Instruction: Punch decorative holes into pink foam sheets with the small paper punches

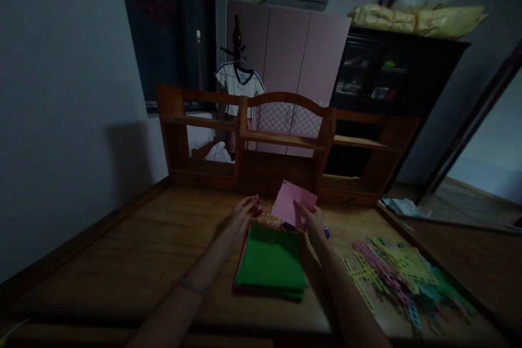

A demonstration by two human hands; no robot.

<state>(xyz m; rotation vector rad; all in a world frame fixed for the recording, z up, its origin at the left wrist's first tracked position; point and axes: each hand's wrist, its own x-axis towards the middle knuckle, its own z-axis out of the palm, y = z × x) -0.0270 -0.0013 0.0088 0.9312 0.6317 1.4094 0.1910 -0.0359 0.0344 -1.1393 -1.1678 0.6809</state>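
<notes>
My right hand [312, 221] pinches a pink sheet of paper [289, 200] by its right side and holds it tilted above the table. A small dark hole shows near the sheet's upper left corner. My left hand [243, 213] has its fingers bent round a small red object [258, 210] with a pale spot; its exact kind is too small to tell. Below both hands lies a stack of green sheets [272, 261], with pink or red edges under it. A small purple object [327, 232] shows beside my right wrist. Tiny paper bits [269, 221] lie scattered behind the stack.
A heap of punched yellow, pink and green paper strips [397, 269] spreads at the table's right. Along the back of the wooden table [163, 250] stands a low wooden shelf [281, 140]. A wall [69, 119] borders the left side.
</notes>
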